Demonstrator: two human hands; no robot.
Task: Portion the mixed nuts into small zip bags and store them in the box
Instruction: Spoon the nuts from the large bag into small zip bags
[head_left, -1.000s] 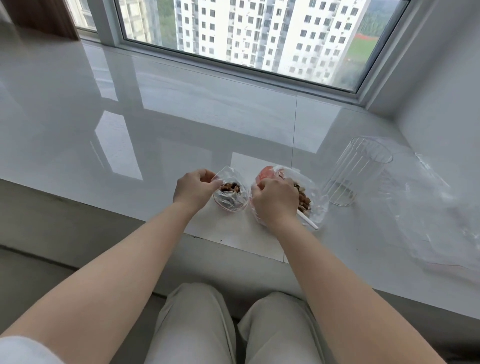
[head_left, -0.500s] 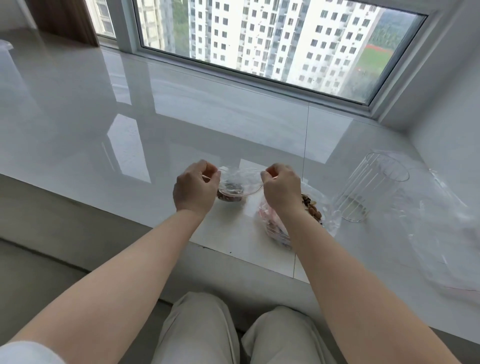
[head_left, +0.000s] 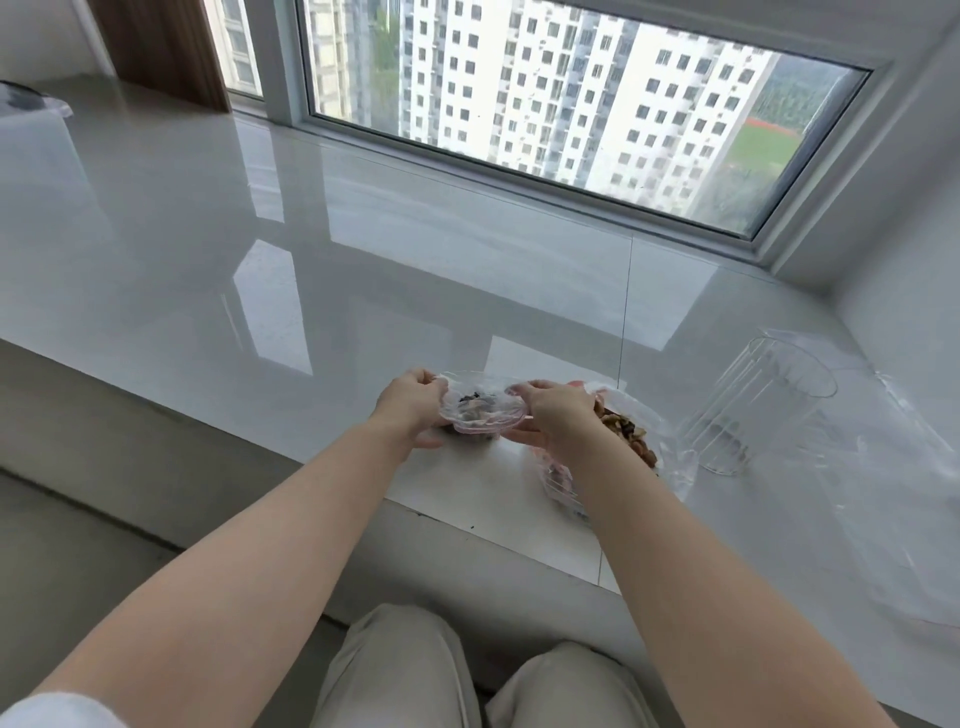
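Note:
A small clear zip bag (head_left: 480, 410) with some dark nuts in it is held just above the white sill. My left hand (head_left: 413, 405) grips its left end and my right hand (head_left: 556, 415) grips its right end, the mouth drawn flat between them. Behind my right wrist lies a larger clear bag of mixed nuts (head_left: 626, 436), partly hidden by my forearm.
A ribbed clear plastic container (head_left: 763, 405) lies tilted at the right. Loose clear plastic film (head_left: 930, 499) is spread at the far right. A translucent box (head_left: 31, 135) stands at the far left. The sill's front edge (head_left: 311, 457) runs just below my hands.
My right hand left the large nut bag and took the right end of the small zip bag. Both hands lifted it and drew its mouth flat. The camera tilted up.

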